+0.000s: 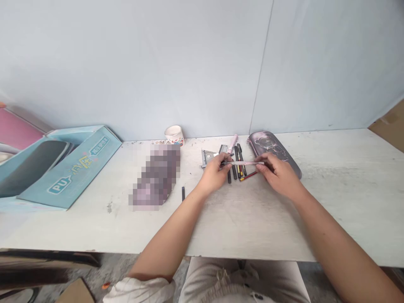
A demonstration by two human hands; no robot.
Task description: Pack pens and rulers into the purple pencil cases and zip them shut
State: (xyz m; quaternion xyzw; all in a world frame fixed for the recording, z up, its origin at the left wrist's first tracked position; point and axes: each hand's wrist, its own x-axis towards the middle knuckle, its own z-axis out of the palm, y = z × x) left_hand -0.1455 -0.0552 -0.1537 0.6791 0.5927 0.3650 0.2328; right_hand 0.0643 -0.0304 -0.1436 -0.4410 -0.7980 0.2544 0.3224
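Observation:
Between both hands a slim pinkish-white pen (242, 163) is held level above the table. My left hand (217, 170) pinches its dark end, and my right hand (276, 170) grips the opposite end. Under and behind it lie several dark pens (239, 153), a red pencil (248, 176) with a yellow end, and a pink marker (232, 143). Partly hidden behind my left hand is a clear set square (208, 156). Just beyond my right hand rests a dark pencil case (274, 145) with a bear-shaped design on its lid.
A pixelated purple-grey object (156, 176) lies left of my forearm, with a short dark pen (183, 193) beside it. A white paper cup (174, 135) stands by the wall. At far left is a blue open box (67, 172); a brown cardboard box (389, 122) is at far right.

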